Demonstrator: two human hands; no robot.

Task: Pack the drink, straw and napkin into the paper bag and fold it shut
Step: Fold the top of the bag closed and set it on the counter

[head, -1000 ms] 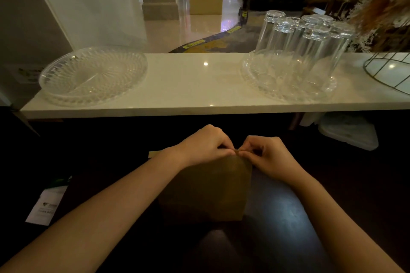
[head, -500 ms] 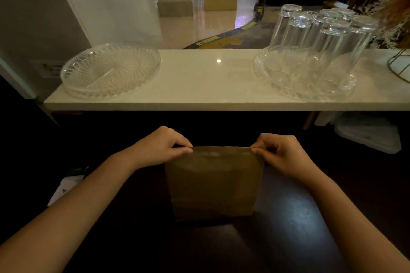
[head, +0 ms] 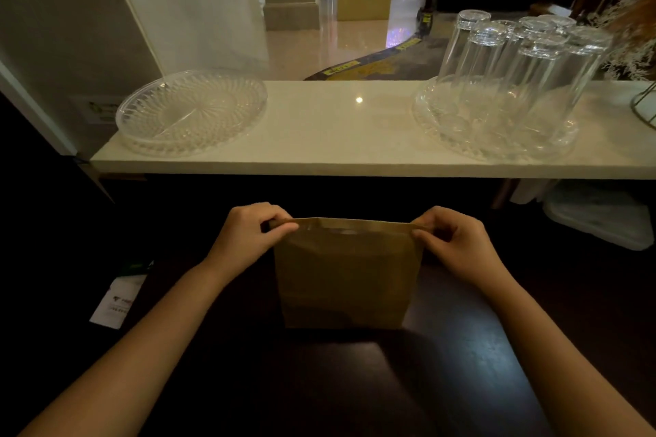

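A brown paper bag (head: 346, 277) stands upright on the dark table in front of me. My left hand (head: 248, 236) pinches the bag's top left corner and my right hand (head: 456, 241) pinches the top right corner, so the top edge is pulled flat and straight between them. The mouth of the bag is pressed together. The drink, straw and napkin do not show; the inside of the bag is hidden.
A white counter (head: 355, 138) runs across behind the bag. It carries an empty glass dish (head: 191, 110) at the left and a glass tray of several upturned tumblers (head: 511, 82) at the right. A white card (head: 119, 301) lies on the dark table at the left.
My hands were together at the middle of the bag's top a second ago. They have slid apart to the two corners, flattening the top edge. The view has shifted slightly.
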